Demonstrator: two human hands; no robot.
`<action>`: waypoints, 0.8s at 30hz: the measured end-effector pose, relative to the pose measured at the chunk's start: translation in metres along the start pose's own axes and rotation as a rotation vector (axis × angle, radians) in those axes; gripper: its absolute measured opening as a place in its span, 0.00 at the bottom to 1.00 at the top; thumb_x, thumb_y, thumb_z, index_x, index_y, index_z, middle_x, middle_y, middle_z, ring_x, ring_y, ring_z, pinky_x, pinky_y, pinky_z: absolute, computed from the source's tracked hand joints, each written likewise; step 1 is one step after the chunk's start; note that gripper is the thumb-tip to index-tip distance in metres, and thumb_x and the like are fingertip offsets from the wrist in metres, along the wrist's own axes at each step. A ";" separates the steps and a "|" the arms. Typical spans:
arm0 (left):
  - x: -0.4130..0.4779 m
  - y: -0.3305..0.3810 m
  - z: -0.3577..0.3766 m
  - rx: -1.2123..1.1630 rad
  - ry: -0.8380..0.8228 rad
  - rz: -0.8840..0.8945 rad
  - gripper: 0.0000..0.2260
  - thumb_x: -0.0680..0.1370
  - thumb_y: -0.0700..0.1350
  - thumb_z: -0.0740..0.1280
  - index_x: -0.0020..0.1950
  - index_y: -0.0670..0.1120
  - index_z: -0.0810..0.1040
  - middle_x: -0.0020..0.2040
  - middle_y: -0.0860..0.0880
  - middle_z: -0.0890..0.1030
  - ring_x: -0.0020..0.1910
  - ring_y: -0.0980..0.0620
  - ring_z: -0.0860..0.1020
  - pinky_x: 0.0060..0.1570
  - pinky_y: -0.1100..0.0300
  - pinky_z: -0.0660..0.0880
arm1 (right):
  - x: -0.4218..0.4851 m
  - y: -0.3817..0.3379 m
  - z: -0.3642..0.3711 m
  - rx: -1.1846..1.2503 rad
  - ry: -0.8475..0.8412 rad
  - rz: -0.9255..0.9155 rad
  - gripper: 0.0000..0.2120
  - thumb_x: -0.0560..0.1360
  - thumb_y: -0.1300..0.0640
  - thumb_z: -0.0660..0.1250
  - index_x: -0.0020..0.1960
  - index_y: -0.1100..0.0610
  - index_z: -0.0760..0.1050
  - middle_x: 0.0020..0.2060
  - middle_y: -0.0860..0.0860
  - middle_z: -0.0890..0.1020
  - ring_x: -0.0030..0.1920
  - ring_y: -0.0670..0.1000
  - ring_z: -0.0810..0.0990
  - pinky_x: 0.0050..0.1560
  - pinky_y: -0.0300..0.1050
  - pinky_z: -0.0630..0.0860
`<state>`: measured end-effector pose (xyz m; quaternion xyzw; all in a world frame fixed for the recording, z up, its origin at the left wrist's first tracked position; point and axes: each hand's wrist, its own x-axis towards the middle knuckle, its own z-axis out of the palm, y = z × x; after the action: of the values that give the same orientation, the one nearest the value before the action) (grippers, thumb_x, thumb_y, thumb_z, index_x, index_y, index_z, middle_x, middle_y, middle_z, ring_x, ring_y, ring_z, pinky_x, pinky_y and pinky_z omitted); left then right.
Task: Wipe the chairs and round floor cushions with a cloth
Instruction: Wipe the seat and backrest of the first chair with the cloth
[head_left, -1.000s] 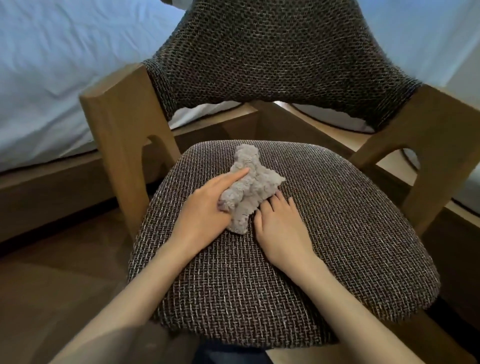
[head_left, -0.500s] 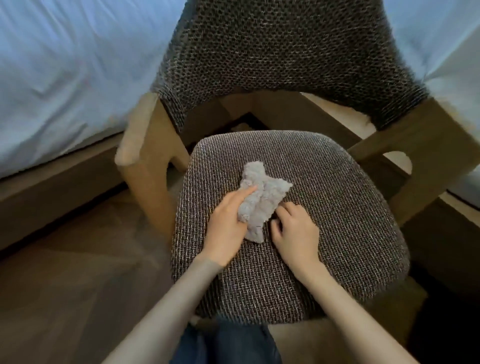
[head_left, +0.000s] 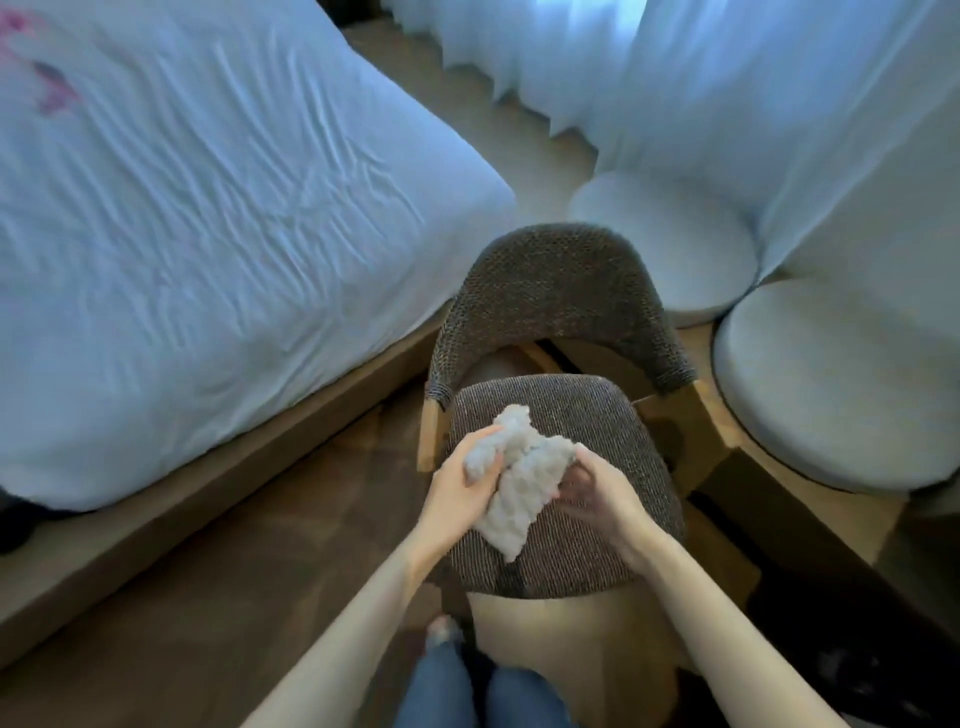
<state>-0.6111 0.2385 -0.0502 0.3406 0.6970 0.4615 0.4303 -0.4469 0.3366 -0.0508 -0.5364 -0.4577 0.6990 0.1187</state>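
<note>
Standing over the chair, both forearms stretched forward and down from the bottom edge. Clutching a fluffy pale cloth in the left hand, thumb laid over the bunched end and fingers curled beneath it. Pinching the opposite side of the same cloth with the right hand, fingers bent inward, knuckles turned up. Holding it between the two grips, above the front half of the woven seat; cannot tell whether lifted clear or brushing the weave.

Running long from a tuft above the left thumb, on the backrest side, down to a loose tip hanging below both grips near the seat's front. Crumpled in thick folds, not spread flat.

Beyond the right-hand grip, past the backrest: a far cushion, round and pale, pressed against a near cushion of the same kind. Out to the left of the left-hand grip: a bed with a wrinkled white sheet. Farthest off, curtains.

Hidden under the cloth: the left fingertips. Shadowed and blurred: the right fingertips. Mostly covered by the seat: the chair legs. Cut off at the bottom edge: jeans and both upper arms. Cut off at the left edge: the bed.
</note>
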 end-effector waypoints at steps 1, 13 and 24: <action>-0.007 0.017 -0.012 -0.024 -0.023 0.006 0.12 0.79 0.49 0.66 0.62 0.58 0.74 0.56 0.64 0.77 0.56 0.71 0.74 0.51 0.79 0.68 | -0.013 -0.017 0.007 -0.022 -0.016 -0.033 0.11 0.79 0.47 0.62 0.55 0.47 0.81 0.46 0.48 0.85 0.45 0.48 0.84 0.44 0.41 0.79; 0.008 0.079 -0.065 -0.064 -0.028 0.024 0.11 0.75 0.46 0.72 0.55 0.51 0.76 0.52 0.54 0.81 0.47 0.66 0.79 0.42 0.72 0.73 | -0.024 -0.091 0.040 -0.199 0.052 -0.316 0.04 0.78 0.58 0.65 0.52 0.55 0.75 0.48 0.54 0.81 0.49 0.49 0.80 0.48 0.42 0.78; 0.087 0.083 -0.101 0.122 0.090 0.000 0.08 0.72 0.46 0.74 0.48 0.54 0.78 0.44 0.55 0.82 0.42 0.62 0.79 0.40 0.71 0.73 | 0.032 -0.116 0.045 -0.276 0.153 -0.339 0.06 0.75 0.58 0.70 0.51 0.55 0.76 0.45 0.48 0.82 0.46 0.46 0.79 0.46 0.39 0.75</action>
<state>-0.7317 0.3073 0.0236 0.3450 0.7425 0.4331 0.3771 -0.5361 0.3984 0.0178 -0.5143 -0.6222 0.5574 0.1944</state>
